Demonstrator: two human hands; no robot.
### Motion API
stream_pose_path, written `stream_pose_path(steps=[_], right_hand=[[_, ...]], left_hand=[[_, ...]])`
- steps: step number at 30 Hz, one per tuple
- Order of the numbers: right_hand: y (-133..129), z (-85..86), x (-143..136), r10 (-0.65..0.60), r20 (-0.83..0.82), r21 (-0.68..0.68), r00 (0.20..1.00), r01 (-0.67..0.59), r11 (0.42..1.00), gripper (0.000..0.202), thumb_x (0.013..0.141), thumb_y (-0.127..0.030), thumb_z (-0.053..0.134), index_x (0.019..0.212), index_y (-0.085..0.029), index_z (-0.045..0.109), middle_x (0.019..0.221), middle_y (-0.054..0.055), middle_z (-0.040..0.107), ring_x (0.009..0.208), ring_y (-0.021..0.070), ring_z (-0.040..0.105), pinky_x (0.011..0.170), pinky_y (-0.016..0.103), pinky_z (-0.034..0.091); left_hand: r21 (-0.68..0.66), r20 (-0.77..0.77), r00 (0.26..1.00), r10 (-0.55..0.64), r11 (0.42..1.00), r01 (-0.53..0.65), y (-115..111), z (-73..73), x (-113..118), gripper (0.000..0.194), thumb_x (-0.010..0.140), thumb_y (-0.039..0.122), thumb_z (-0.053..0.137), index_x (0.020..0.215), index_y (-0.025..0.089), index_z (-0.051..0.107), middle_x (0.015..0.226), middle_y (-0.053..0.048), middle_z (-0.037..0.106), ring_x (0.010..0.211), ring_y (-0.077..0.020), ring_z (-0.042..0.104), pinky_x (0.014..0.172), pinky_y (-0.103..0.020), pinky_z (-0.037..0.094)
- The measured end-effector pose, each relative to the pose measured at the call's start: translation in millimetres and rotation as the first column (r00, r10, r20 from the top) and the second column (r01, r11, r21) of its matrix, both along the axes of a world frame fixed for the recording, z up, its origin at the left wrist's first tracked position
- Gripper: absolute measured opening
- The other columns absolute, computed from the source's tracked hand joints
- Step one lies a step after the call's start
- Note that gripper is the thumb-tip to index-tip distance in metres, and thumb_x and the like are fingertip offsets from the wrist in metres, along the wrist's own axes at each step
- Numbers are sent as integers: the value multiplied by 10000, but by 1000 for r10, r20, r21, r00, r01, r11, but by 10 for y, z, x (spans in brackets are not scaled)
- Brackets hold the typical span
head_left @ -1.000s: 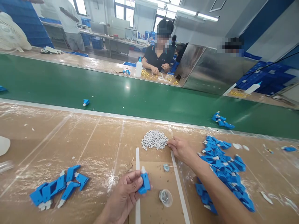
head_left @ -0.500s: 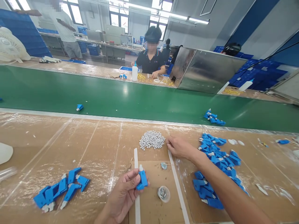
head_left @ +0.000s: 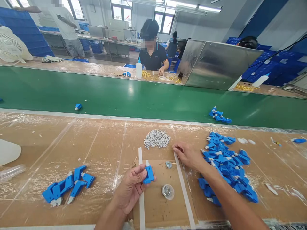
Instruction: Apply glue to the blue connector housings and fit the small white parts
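Note:
Held between the thumb and fingers of my left hand (head_left: 134, 183) is a blue piece (head_left: 149, 174) with its white tip pointing up. My right hand (head_left: 187, 155) is closed in a pinch just right of a pile of small grey-white pieces (head_left: 157, 139); whatever its fingertips hold is too small to make out. Below lie a small clear cup (head_left: 168, 192) and a bluish blob (head_left: 168, 164) with a thin stick. One heap of blue pieces (head_left: 225, 159) lies beside my right forearm, a smaller group (head_left: 64, 185) at the left.
A green conveyor belt (head_left: 103, 95) crosses behind the table, carrying some blue pieces (head_left: 218, 115). Across it a person (head_left: 153, 56) sits near a white bottle (head_left: 138, 69) and a metal box (head_left: 223, 65). A fan (head_left: 11, 46) stands far left.
The view has shifted slightly. My right hand remains pinched beside the grey-white pile, a little lower relative to it. My left hand still holds the blue piece, now tilted slightly differently.

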State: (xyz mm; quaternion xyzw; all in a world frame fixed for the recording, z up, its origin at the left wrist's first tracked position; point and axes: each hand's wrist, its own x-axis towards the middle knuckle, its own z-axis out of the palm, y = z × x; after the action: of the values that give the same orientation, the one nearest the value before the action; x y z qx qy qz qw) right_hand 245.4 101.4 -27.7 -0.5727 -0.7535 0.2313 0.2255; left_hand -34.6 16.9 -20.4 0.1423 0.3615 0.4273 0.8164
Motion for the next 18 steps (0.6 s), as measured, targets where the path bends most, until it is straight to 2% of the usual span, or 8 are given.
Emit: stream_pose_path(steps=[3,5,8,11,15,18], right_hand=[[37,32,-101,-2,50,77,999,-2,997,172,935,-257,504,958,-196,664,946,87,705,880,237,640,804,361,469],[50,58,-231,2,75,97,997,-10,995,158,932,-233,511,972,-194,659,916,78,702,845,225,635,770,338,465],[72,61,-452,23,128,100,991,-36,994,107,909,-193,557,877,-200,659,837,51,692,794,205,626,731,303,453],[106,9,-608,16,205,101,979,-37,994,137,918,-182,561,815,-188,652,843,61,688,808,203,620,741,299,440],[133,-50,-673,-5,317,86,948,-24,996,165,947,-211,541,834,-177,656,871,73,698,826,210,626,738,297,430],[146,-19,-703,-7,404,63,915,-20,998,158,949,-220,540,862,-178,666,910,87,715,848,214,642,729,287,425]], left_hand=[[-2,-17,1000,6,1000,-6,-8,-8,0,259,762,177,823,1002,112,748,899,-92,757,820,-193,754,635,-182,585],[-16,-23,1000,19,1000,-19,-9,-8,2,283,748,184,836,1009,122,746,903,-81,755,823,-198,755,631,-184,585],[-23,-23,999,25,999,-25,-9,-9,-2,294,742,193,842,1009,126,741,898,-71,750,810,-187,752,625,-180,579],[-4,-20,1000,11,1000,-11,-12,-10,-7,284,755,208,834,1002,112,731,899,-86,747,803,-182,744,626,-182,574],[7,-15,1000,8,1000,-7,-22,-2,-5,268,768,207,821,993,102,718,896,-105,747,820,-192,739,610,-179,559],[-1,-2,1000,12,1000,-12,-33,-1,-2,270,765,205,823,993,104,720,892,-106,747,817,-190,736,611,-177,555]])
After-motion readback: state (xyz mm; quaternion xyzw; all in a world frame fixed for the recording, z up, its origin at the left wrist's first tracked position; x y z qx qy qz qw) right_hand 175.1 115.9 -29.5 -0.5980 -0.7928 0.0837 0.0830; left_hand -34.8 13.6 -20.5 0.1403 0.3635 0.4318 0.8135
